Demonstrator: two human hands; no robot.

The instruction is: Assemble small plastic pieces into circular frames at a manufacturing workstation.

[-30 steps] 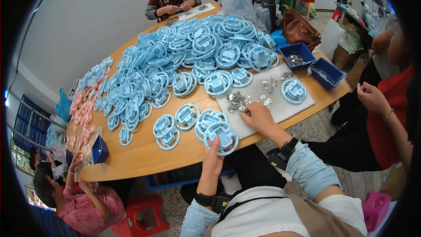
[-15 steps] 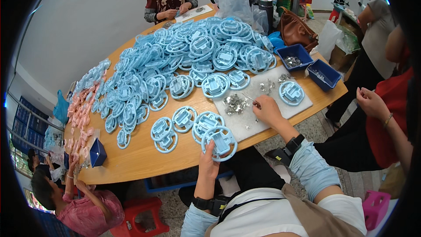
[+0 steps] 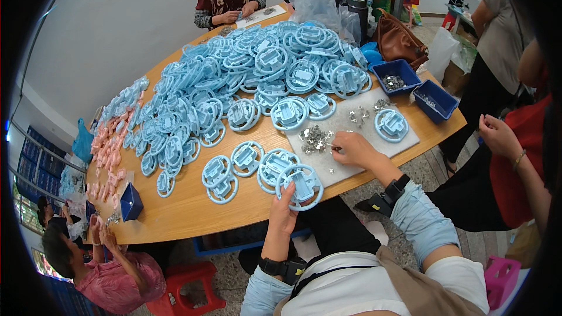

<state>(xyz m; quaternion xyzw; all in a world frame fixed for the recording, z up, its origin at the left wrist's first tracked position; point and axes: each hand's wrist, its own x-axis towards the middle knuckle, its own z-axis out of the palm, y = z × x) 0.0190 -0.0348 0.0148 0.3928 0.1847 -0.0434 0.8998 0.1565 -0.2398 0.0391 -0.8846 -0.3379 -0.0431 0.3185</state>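
Observation:
My left hand (image 3: 282, 215) is closed on the rim of a light blue plastic toy steering wheel (image 3: 304, 186), tilted over the table's near edge. At the edge of a pile of small shiny metal pieces (image 3: 314, 140), my right hand (image 3: 355, 151) pinches a thin stick-like tool (image 3: 336, 148), mostly hidden by the fingers. The pile lies on a pale, flat board (image 3: 321, 168). Another light blue steering wheel (image 3: 391, 125) rests on the board's right part. Left of my held wheel, more wheels (image 3: 219, 179) lie in small overlapping groups.
A large heap of blue wheels (image 3: 257, 61) covers the table's middle. Blue bins (image 3: 434, 100) of metal pieces and a brown bag (image 3: 400, 40) stand at the right. Pink parts (image 3: 114, 134) lie far left. Co-workers sit at the back and left; another person's hand (image 3: 502, 139) is at right.
My right hand has shifted slightly left and down, and its tool shows less. My left hand has moved the held wheel a little right, turning it slightly.

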